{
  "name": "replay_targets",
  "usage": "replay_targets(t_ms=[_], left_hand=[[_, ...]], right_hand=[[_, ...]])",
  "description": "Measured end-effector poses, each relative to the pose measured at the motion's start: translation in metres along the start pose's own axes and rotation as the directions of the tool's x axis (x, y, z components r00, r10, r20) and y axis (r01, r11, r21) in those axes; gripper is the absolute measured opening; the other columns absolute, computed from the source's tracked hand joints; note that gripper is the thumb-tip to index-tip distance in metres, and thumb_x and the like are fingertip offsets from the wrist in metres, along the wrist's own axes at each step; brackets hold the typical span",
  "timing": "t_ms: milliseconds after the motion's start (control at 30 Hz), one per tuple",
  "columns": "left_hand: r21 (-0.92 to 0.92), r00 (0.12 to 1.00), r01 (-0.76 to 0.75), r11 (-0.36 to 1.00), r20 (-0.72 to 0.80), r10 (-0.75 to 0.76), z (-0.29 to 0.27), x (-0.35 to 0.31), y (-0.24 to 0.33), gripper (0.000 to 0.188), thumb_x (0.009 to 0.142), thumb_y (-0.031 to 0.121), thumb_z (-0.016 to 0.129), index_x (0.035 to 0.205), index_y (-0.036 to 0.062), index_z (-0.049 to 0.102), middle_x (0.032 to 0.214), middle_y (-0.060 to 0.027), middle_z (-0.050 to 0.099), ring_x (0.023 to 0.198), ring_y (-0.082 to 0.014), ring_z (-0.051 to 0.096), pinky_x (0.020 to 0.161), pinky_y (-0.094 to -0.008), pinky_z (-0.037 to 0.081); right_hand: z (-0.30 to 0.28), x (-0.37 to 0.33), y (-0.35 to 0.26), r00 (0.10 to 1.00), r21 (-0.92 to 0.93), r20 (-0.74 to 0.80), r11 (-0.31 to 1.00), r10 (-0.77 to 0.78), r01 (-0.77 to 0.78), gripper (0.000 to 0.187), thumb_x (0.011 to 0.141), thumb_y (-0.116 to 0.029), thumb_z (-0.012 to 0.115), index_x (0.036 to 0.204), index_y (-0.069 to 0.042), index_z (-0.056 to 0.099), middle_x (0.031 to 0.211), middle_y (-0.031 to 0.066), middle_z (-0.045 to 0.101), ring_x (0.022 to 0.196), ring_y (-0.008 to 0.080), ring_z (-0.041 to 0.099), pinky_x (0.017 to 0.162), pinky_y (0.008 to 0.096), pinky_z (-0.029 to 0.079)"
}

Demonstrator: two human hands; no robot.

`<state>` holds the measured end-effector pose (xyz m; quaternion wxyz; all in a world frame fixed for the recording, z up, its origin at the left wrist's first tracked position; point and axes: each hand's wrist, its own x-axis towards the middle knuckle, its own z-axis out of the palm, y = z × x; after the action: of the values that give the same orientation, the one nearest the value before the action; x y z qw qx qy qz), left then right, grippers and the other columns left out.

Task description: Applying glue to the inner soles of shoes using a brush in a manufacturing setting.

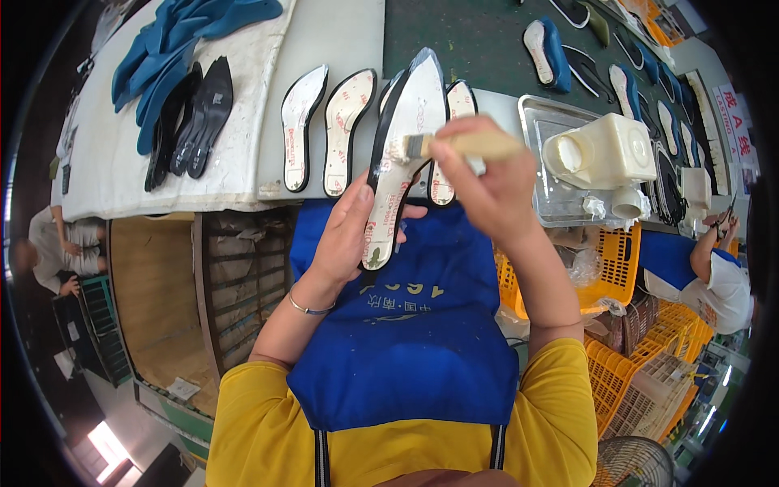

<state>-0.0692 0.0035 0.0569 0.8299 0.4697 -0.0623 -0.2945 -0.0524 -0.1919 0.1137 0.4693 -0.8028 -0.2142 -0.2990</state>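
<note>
Nearest is the blue apron (406,349). Just beyond it, the left hand (345,231) has its fingers pinching the rounded lower part of a white-faced, dark-edged insole (418,101), held up with its pointed end over the worktop (341,32). The right hand (487,178) has its fingers closed round a brush (484,146), bristles seemingly against the insole's middle. A stroke running wide could smear white over the dark edge — the bristles sit close to it — and a slack left grip could let the piece twist under the brush.

Behind lie more insoles (349,122), near enough that a drip or a knock could mark or shift them. On the right, a metal tray (526,142) bears a cream container (625,150); a careless swing of the brush arm might jolt it. Farther off, blue pieces (166,49) lie heaped at left.
</note>
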Motion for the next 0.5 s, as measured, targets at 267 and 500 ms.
replay_targets(t_ms=[267, 500], left_hand=[[-0.080, 0.993, 0.023, 0.997, 0.114, -0.014, 0.002, -0.005, -0.002, 0.053, 0.105, 0.035, 0.032, 0.144, -0.0004, 0.030, 0.134, -0.0230, 0.051, 0.102, -0.0305, 0.066, 0.068, -0.0286, 0.059], [-0.015, 0.995, 0.050, 0.999, 0.090, -0.049, -0.005, -0.006, -0.007, 0.055, 0.105, 0.038, 0.031, 0.146, 0.0015, 0.028, 0.136, -0.0265, 0.049, 0.094, -0.0300, 0.068, 0.062, -0.0313, 0.057]], right_hand=[[-0.031, 0.026, 0.065, 0.873, 0.313, -0.202, 0.874, 0.444, -0.372, 0.019, 0.093, -0.017, 0.064, 0.096, 0.001, 0.061, 0.078, 0.0046, 0.066, 0.069, 0.0075, 0.060, 0.065, 0.0211, 0.049], [-0.032, 0.015, 0.034, 0.887, 0.440, -0.087, 0.816, 0.454, -0.375, 0.017, 0.094, -0.015, 0.063, 0.099, 0.000, 0.060, 0.081, 0.0049, 0.065, 0.071, 0.0083, 0.061, 0.067, 0.0218, 0.049]])
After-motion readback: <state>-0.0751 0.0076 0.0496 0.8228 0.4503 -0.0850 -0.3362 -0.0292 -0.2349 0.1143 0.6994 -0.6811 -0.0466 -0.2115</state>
